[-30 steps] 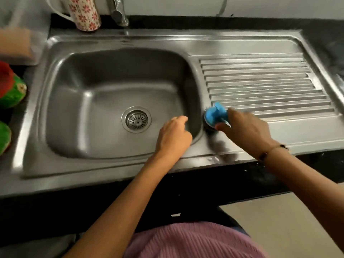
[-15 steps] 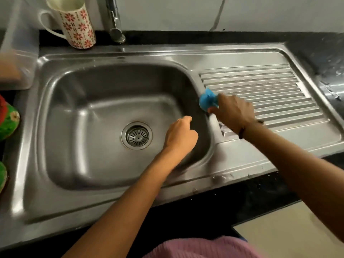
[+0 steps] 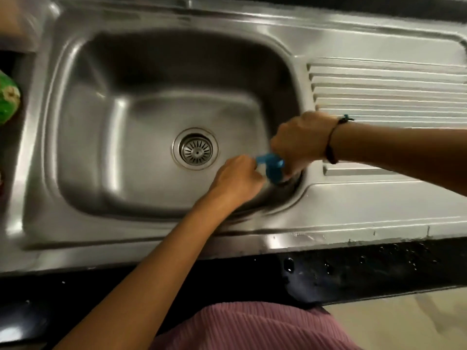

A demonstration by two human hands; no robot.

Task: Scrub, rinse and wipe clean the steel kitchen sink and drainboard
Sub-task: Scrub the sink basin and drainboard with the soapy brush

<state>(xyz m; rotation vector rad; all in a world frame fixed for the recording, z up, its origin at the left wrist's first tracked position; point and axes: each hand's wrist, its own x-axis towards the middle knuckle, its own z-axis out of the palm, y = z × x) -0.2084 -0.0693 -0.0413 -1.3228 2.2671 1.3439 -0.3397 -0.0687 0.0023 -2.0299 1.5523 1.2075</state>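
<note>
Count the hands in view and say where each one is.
2. The left hand is inside the sink basin, near the blue scrubber. The right hand grips that scrubber at the basin's right wall, beside the drainboard. None looks hidden.

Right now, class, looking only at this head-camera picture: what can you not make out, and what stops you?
- Scrubbing face of the blue scrubber: head view, hidden under the right hand and its own blue handle.
- Left hand fingertips: curled away from the camera, so contact with the scrubber is unclear.
- Drainboard: right part cut off by the frame edge.
- Green object: cut off at the left edge.
- Sink surface dirt: motion-blurred.
</note>
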